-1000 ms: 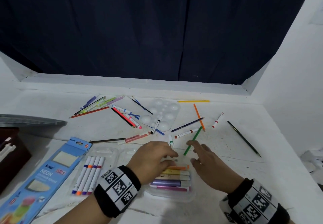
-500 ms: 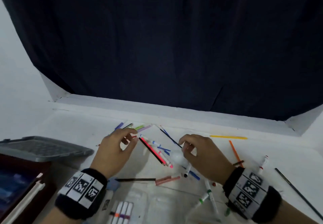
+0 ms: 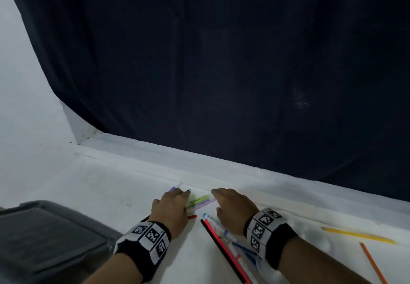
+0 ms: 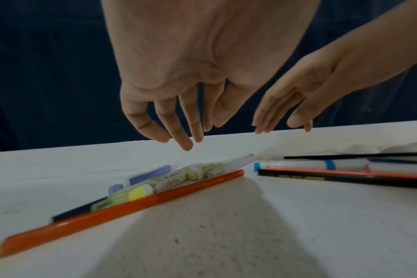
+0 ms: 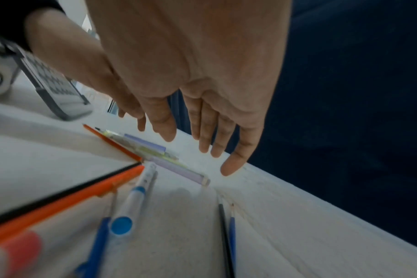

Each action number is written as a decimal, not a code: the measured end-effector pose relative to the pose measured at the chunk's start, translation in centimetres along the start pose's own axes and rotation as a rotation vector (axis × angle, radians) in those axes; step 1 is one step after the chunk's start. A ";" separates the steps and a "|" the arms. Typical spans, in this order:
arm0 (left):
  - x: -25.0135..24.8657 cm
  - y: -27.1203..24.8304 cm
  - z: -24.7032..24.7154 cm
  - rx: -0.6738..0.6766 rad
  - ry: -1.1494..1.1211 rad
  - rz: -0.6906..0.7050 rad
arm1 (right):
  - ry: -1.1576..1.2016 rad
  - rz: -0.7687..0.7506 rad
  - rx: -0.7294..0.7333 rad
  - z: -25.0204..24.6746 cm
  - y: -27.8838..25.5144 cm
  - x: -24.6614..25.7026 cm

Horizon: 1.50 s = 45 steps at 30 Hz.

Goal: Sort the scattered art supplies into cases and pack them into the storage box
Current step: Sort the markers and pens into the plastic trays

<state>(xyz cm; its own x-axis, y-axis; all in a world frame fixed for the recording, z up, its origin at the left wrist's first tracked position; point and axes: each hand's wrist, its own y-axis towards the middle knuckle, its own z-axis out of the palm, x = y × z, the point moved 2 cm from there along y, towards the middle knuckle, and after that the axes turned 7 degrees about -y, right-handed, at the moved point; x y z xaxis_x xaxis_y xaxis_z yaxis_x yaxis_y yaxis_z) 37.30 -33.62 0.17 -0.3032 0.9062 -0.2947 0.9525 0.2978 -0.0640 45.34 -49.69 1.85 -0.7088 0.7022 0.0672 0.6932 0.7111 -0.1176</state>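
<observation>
A small heap of pastel highlighters (image 3: 198,201) lies at the far side of the white table, green, yellow and lilac (image 4: 160,183), with an orange-red pencil (image 4: 122,206) alongside. My left hand (image 3: 175,204) hovers just above the heap, fingers (image 4: 186,137) straight and spread, holding nothing. My right hand (image 3: 233,204) hangs to the right of the heap, fingers (image 5: 231,165) also straight and empty. Below the right hand lie a white marker with a blue cap (image 5: 131,205), a black pencil and a red pencil (image 3: 224,248).
A grey storage box lid (image 3: 51,237) sits at the left front. A yellow pencil (image 3: 357,235) and an orange pencil (image 3: 372,261) lie at the right. A raised white ledge (image 3: 221,164) and a dark curtain close off the back of the table.
Both hands have left the clear highlighter case near the front and reached to the far left heap. The view has tilted upward, so the cases have dropped out of sight.
</observation>
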 end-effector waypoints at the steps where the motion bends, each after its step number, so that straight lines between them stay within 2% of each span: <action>1: -0.3 0.1 0.1 0.033 0.039 -0.005 | 0.001 0.014 0.018 0.2 0.3 -0.1; 4: -0.4 0.7 0.9 0.096 0.141 -0.023 | -0.038 0.039 0.077 1.4 1.8 0.1; 8: -0.1 1.7 2.0 0.056 0.190 -0.022 | -0.268 0.051 0.062 1.6 3.0 0.5; 12: -0.5 1.9 1.9 0.019 0.203 -0.020 | -0.421 0.068 0.084 1.1 2.6 0.1; 17: -1.0 2.0 1.2 0.072 0.186 -0.030 | -0.441 0.024 0.076 -0.2 0.3 -1.1; 20: -0.9 1.5 0.8 0.119 0.177 -0.050 | -0.320 0.041 0.000 -1.2 -2.0 -2.3; 23: -0.8 0.5 0.4 0.131 0.142 -0.087 | -0.109 0.064 -0.144 -3.0 -5.2 -3.3; 27: -1.7 -1.4 -1.6 -0.004 -0.033 -0.078 | 0.249 0.144 -0.371 -5.7 -10.1 -5.5; 29: -2.7 -2.8 -3.0 -0.060 -0.115 -0.041 | 0.434 0.198 -0.489 -6.7 -13.1 -6.2; 32: -4.1 -5.1 -5.3 -0.098 -0.309 0.033 | 0.620 0.255 -0.556 -8.2 -17.2 -6.6; 39: -9.8 -13.7 -10.7 -0.266 -0.625 0.272 | 0.801 0.253 -0.693 -10.4 -25.9 -6.4; 45: -12.1 -23.0 -10.7 -0.227 -0.929 0.386 | 0.938 0.205 -0.762 -10.3 -35.4 -5.3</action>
<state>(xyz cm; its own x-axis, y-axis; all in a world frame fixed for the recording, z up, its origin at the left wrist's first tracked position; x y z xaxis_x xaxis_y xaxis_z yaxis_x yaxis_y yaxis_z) 18.78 -48.20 15.36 0.2564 0.3916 -0.8837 0.9227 0.1731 0.3445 25.87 -78.18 15.86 -0.4271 0.3340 0.8402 0.9031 0.2025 0.3786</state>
